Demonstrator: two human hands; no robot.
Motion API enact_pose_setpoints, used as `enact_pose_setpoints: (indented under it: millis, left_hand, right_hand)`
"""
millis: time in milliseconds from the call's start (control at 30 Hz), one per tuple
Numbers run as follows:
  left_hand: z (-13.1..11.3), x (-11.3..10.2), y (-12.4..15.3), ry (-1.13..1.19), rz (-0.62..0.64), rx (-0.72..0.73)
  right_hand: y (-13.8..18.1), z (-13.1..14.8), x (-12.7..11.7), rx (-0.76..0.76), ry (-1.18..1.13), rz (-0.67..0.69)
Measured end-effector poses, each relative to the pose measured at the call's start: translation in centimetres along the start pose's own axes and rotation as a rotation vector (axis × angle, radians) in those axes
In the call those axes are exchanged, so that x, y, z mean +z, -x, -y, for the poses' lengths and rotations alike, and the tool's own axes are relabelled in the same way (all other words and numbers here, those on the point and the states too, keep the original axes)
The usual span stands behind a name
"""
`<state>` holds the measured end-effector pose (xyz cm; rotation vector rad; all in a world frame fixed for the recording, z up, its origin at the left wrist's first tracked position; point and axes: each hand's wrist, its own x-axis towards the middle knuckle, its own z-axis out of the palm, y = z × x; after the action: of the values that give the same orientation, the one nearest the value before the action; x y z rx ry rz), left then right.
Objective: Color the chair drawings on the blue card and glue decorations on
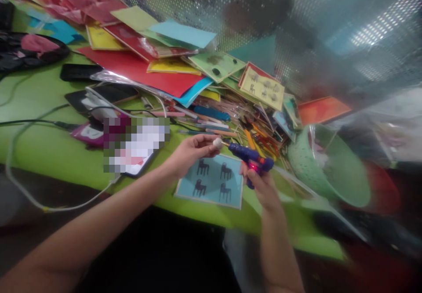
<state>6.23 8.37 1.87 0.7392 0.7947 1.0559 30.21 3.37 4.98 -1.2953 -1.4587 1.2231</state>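
Note:
My left hand (189, 152) pinches a small white ball (217, 143) between thumb and fingertips, held above a light blue card (212, 181) printed with black chairs. My right hand (262, 185) grips a blue glue gun (252, 157) with a red light glowing on its body. The gun's nozzle touches the white ball. Both hands hover over the near edge of the green table (42, 146).
Coloured paper sheets and cards (158, 64) are piled across the table's far side, with pencils and sticks (231, 126) heaped beside them. A green perforated basket (329, 165) lies tipped at the right. Phones and cables (99, 99) sit at the left.

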Motion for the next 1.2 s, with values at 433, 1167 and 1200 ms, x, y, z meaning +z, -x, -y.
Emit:
enact_pose_setpoints:
  millis: [433, 1167, 1200]
  left_hand:
    - [-0.09, 0.16, -0.04, -0.054, -0.002, 0.001]
    - [-0.14, 0.11, -0.01, -0.013, -0.002, 0.014]
    - [-0.15, 0.11, -0.01, -0.010, 0.000, 0.012]
  right_hand:
    - [0.04, -0.11, 0.26, -0.008, 0.002, 0.035]
    - [-0.07, 0.26, 0.35, -0.001, 0.016, -0.002]
    - [-0.07, 0.24, 0.32, 0.001, 0.017, 0.000]
